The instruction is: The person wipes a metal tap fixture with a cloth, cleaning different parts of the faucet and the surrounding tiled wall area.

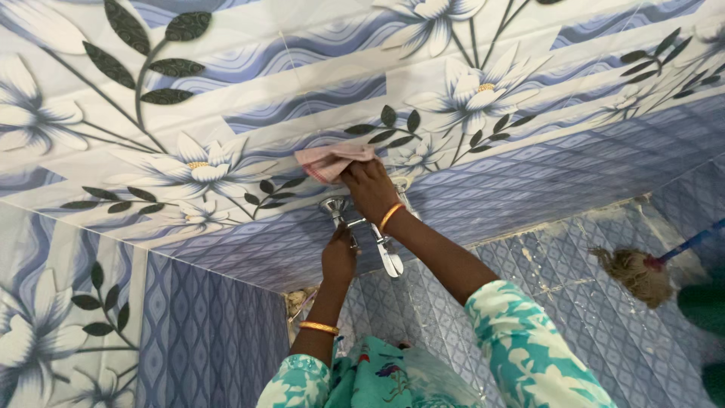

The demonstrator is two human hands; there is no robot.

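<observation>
I see a tiled wall (226, 75) with white flowers, dark leaves and blue wavy bands. Against it lies a small pink cloth (330, 160), crumpled and folded (just above the metal tap (362, 227)). My right hand (368, 187) reaches up with the arm stretched, fingers pressed together on the cloth, flattening it to the tile. My left hand (339, 255) is raised below, closed around the tap's stem. A mop head (633, 273) lies on the floor, well apart.
</observation>
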